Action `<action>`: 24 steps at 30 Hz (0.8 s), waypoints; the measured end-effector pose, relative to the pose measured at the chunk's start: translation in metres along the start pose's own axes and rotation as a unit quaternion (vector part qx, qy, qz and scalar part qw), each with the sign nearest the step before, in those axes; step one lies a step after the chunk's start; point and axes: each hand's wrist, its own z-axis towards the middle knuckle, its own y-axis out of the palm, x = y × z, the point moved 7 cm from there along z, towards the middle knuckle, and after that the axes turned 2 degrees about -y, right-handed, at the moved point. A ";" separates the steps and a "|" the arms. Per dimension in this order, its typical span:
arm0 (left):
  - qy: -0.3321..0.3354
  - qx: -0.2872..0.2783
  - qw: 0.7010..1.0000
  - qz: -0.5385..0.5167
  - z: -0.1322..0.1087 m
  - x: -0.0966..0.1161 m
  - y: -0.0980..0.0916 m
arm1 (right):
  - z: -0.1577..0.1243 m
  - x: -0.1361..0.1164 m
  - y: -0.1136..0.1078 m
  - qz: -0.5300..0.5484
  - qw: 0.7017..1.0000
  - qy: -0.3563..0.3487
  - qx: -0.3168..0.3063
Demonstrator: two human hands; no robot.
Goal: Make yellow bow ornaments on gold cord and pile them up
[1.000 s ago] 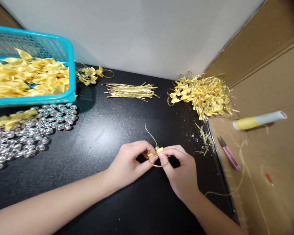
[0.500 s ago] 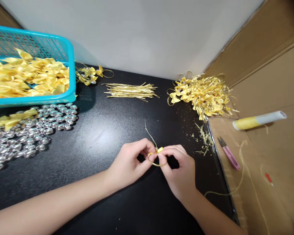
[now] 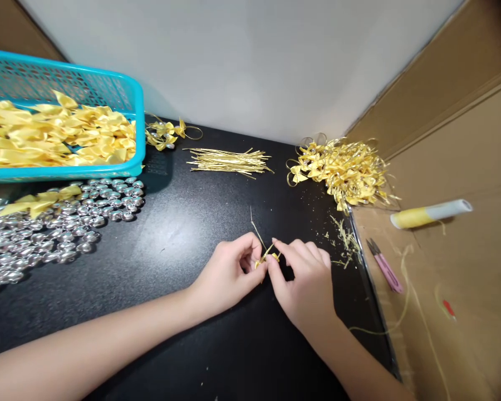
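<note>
1. The left hand (image 3: 229,270) is low over the black table (image 3: 221,356); its thumb and forefinger are pinched nearly together, holding a small yellow bow (image 3: 258,264), which is partly hidden by the fingers.
2. The right hand (image 3: 304,278) meets it from the other side; its thumb and forefinger stand slightly apart, the thumb tip against the bow, the forefinger tip by the upper end of a gold loop (image 3: 268,251); whether these fingers grip the loop or only touch it, I cannot tell.
3. The bow is between the two hands, near the middle of the view; a thread (image 3: 258,233) runs up from it to a thin needle (image 3: 251,213).
4. Beyond the hands lies a loose bundle of gold strips (image 3: 229,161); to its right is a heap of bow loops (image 3: 346,172), with thread clippings (image 3: 347,240) nearer the edge.
5. At the left is a blue basket (image 3: 139,122) of yellow bows; silver beads (image 3: 45,245) spread in front of it, with some yellow ribbon pieces (image 3: 42,201) on top.
6. On the cardboard (image 3: 476,267) at the right lie pink snips (image 3: 387,272); a yellow-and-white tube (image 3: 430,214) is near them.
</note>
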 end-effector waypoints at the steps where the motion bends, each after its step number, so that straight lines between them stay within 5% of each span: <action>1: -0.001 -0.001 1.000 -0.002 0.000 0.000 0.001 | 0.002 0.001 0.000 0.002 1.000 0.012 -0.015; 7: 0.010 -0.004 1.000 -0.015 -0.003 0.000 0.002 | 0.014 0.003 0.012 0.116 0.984 0.070 -0.117; 13: -0.008 0.004 0.995 -0.103 0.002 -0.007 -0.002 | 0.016 0.008 0.017 0.287 0.951 0.081 -0.081; 19: -0.083 -0.003 0.964 -0.253 0.013 -0.012 -0.008 | 0.003 0.017 0.005 0.483 0.873 0.050 -0.056; 24: -0.110 0.001 0.955 -0.276 0.017 -0.011 -0.012 | -0.004 0.026 -0.011 0.600 0.800 0.019 -0.024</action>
